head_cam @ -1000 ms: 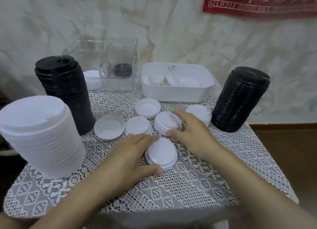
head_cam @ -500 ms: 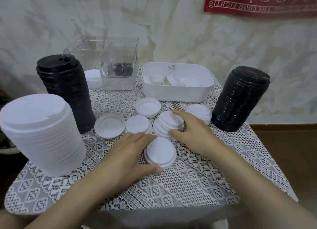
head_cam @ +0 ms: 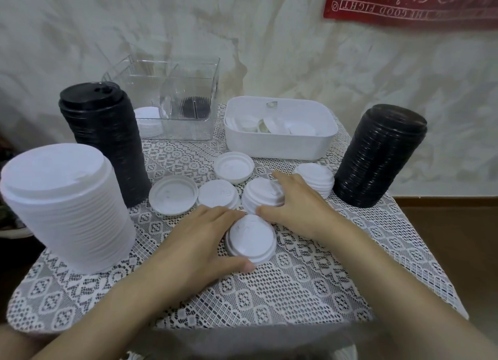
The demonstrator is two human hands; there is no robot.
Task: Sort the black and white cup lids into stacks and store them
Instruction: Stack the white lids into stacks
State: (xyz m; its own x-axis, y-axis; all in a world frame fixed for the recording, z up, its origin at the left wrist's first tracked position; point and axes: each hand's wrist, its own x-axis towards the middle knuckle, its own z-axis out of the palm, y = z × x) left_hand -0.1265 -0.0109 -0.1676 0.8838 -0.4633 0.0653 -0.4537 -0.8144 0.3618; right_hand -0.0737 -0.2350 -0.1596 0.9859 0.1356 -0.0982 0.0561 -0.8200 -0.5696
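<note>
Now left grip point(head_cam: 196, 241) clamps near lid stack point(head_cam: 252, 237) — right grip point(head_cam: 296, 206) clamps stack behind point(head_cam: 260, 194).

The banner point(head_cam: 412, 4) runs off the top. The right hand point(head_cam: 299, 206) hides one side of the short stack point(head_cam: 262, 195); the left hand point(head_cam: 194, 241) hides the left rim of the near lid point(head_cam: 252, 238).

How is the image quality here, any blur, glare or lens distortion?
Head view: wide-angle bending makes the tall white stack and the right black stack lean outward; light is soft and even, shadows faint; slight reflections on the clear bin; the bottom edge is smeared, yet the left hand on the near lid pile and the right hand on the middle lid pile look sharp.
</note>
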